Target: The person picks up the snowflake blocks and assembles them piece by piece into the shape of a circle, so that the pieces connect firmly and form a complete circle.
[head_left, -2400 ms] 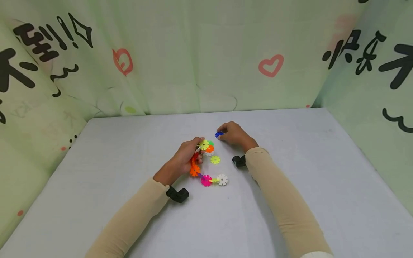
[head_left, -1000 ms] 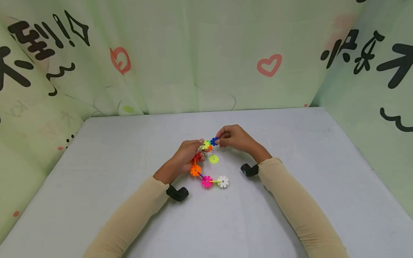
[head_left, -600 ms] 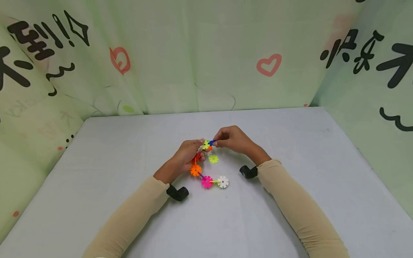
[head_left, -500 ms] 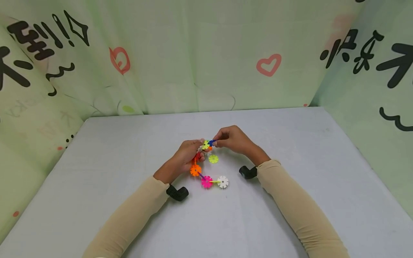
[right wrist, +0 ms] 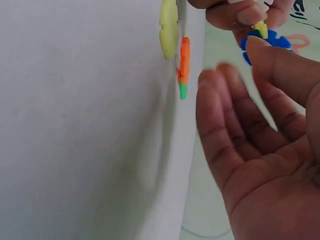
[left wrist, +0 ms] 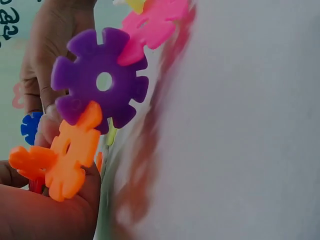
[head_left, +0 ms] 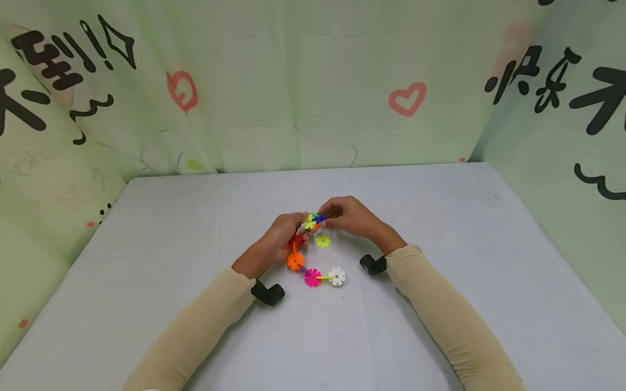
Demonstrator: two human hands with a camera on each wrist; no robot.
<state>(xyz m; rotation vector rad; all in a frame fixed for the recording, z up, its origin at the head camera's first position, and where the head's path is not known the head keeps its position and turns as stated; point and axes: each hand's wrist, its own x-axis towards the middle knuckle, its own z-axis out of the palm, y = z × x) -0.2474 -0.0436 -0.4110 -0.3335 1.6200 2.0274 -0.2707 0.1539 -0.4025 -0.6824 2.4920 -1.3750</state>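
Observation:
My left hand grips a chain of notched plastic snowflake discs. A yellow disc stands at its fingertips. From that hand the chain runs toward the near side through an orange disc, a purple disc, a pink disc and a white disc. My right hand pinches a blue disc between thumb and fingers, its edge meeting the yellow disc. Whether the notches are fully joined I cannot tell. Red discs are partly hidden by the left hand.
Beyond the hands' grip, another yellow disc lies on the white table, with orange and green discs near it. Black wrist mounts jut from both sleeves. A printed green curtain encloses the table's back and sides.
My right hand has brought the blue disc left and nearer, against the yellow disc, turning it from face-on to edge-on. The left hand keeps its hold; the hanging chain shifted slightly.

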